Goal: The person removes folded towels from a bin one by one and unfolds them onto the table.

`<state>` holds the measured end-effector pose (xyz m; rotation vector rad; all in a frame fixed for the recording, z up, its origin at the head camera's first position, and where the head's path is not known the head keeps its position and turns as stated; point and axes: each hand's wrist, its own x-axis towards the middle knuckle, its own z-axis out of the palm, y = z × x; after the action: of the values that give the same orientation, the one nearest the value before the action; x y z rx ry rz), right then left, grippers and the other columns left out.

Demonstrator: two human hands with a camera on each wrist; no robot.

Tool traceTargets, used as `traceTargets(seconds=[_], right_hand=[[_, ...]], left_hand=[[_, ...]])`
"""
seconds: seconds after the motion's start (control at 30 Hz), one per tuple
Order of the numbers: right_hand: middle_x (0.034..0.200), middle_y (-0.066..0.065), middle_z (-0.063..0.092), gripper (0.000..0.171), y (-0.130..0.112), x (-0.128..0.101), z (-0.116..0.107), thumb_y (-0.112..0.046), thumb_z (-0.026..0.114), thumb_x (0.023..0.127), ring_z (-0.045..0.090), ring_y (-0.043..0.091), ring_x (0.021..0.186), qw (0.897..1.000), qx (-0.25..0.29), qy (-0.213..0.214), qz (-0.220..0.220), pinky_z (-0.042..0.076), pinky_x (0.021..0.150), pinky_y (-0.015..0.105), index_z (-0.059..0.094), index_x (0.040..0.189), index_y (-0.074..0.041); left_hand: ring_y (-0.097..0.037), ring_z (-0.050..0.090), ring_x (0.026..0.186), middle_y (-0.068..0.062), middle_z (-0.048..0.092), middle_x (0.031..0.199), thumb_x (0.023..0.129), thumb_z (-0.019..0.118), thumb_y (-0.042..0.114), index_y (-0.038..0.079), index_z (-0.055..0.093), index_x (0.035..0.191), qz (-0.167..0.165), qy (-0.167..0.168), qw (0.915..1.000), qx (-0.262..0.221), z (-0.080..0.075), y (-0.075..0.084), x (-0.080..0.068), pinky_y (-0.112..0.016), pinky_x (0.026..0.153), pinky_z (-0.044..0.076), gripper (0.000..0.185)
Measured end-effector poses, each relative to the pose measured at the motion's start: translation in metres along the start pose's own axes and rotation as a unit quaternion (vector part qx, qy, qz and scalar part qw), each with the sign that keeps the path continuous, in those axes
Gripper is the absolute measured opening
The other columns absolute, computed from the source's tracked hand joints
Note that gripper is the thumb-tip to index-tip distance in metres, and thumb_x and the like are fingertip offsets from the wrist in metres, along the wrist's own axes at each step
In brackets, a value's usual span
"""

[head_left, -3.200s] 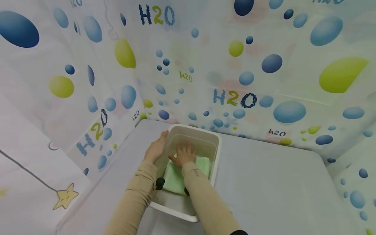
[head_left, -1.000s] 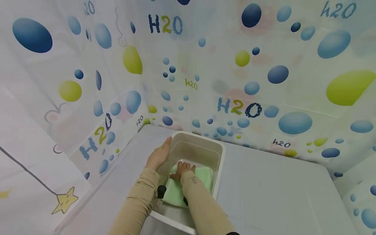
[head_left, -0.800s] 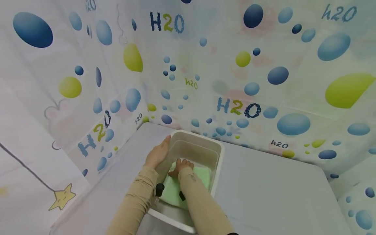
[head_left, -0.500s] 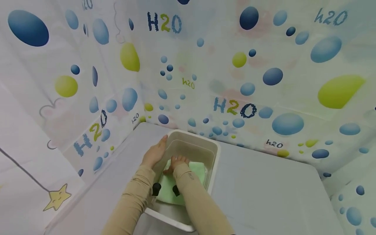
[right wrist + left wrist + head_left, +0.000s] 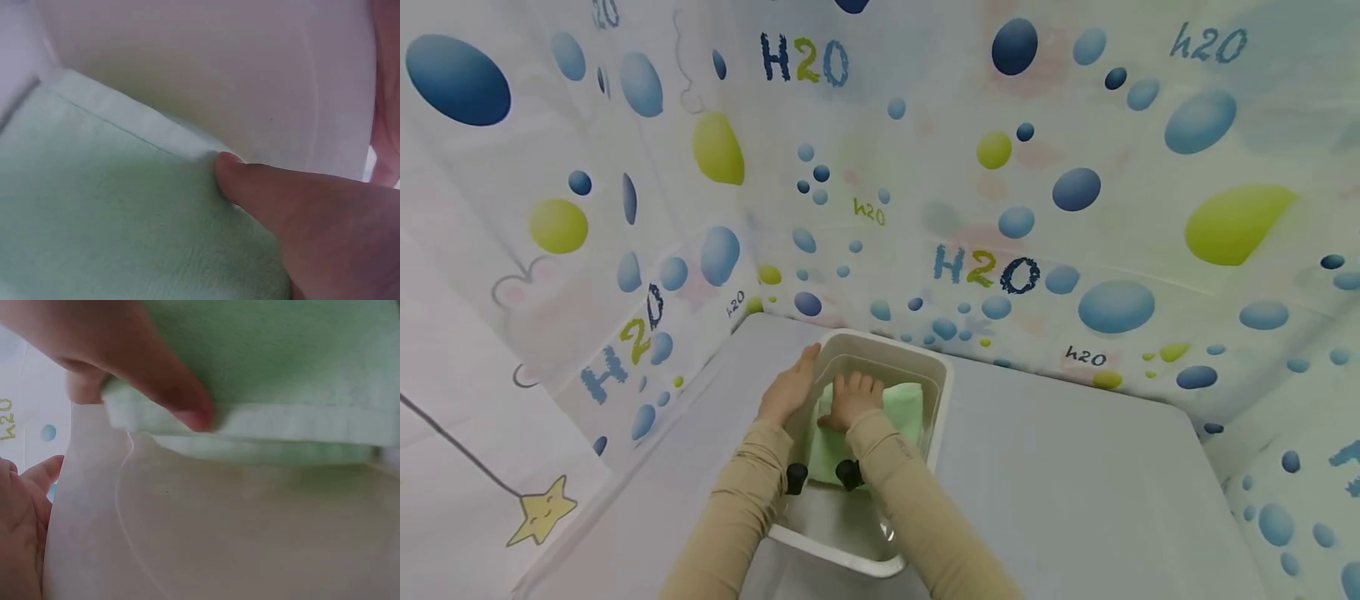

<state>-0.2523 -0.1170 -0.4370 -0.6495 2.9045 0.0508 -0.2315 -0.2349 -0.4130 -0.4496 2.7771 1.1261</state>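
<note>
A folded light-green cloth (image 5: 904,408) is raised within a white plastic basin (image 5: 947,383). My right hand (image 5: 855,402) pinches its edge, the thumb lying over one face; in the left wrist view a fingertip of the right hand (image 5: 137,356) shows behind the cloth (image 5: 269,362). The right wrist view has the right hand's (image 5: 331,219) thumb pressed on the hemmed edge of the cloth (image 5: 112,206). Along the outside of the basin's left wall, my left hand (image 5: 788,393) rests with straight fingers; it also appears beside the basin wall (image 5: 212,531) in the left wrist view.
The basin stands on a pale table (image 5: 1060,483) near its back left corner. A curtain (image 5: 925,150) printed with blue and green drops hangs behind and to the left. Small black devices (image 5: 796,477) sit at the wrists, close to the cloth.
The right hand has gone from lying spread on the cloth to gripping it. The cloth has come up off the basin's bottom, towards the far end. The left hand stays at the basin's left wall.
</note>
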Motion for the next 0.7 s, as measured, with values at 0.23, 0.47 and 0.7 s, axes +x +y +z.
traceTargets(seconds=[0.23, 0.47, 0.7], right_hand=[[0.119, 0.008, 0.044, 0.062, 0.000, -0.019, -0.011, -0.049, 0.065, 0.081, 0.042, 0.025, 0.107, 0.999, -0.001, 0.034, -0.031, 0.036, 0.090, 0.041, 0.040, 0.129, -0.018], [0.115, 0.007, 0.040, 0.046, 0.011, -0.033, -0.035, -0.032, 0.057, 0.089, 0.034, 0.023, 0.096, 0.997, 0.016, 0.062, -0.053, 0.030, 0.079, 0.036, 0.036, 0.128, -0.017], [0.109, 0.007, 0.037, 0.037, 0.028, -0.052, -0.042, -0.018, 0.042, 0.097, 0.029, 0.021, 0.089, 0.989, 0.025, 0.086, -0.119, 0.021, 0.072, 0.032, 0.032, 0.132, -0.015]], left_hand=[[-0.045, 0.033, 0.133, -0.017, 0.030, 0.150, 0.096, -0.002, 0.053, 0.028, 0.014, 0.150, 0.011, -0.004, 0.9998, 0.015, 0.000, -0.001, -0.001, -0.059, 0.109, 0.026, 0.062], [-0.044, 0.031, 0.135, -0.013, 0.025, 0.153, 0.097, -0.003, 0.051, 0.028, 0.014, 0.150, 0.020, -0.004, 0.9997, 0.013, -0.002, 0.002, 0.002, -0.056, 0.111, 0.024, 0.061], [-0.042, 0.026, 0.138, -0.011, 0.021, 0.155, 0.093, -0.007, 0.058, 0.030, 0.013, 0.150, 0.014, -0.016, 0.9998, 0.001, -0.001, 0.001, 0.002, -0.056, 0.112, 0.021, 0.067]])
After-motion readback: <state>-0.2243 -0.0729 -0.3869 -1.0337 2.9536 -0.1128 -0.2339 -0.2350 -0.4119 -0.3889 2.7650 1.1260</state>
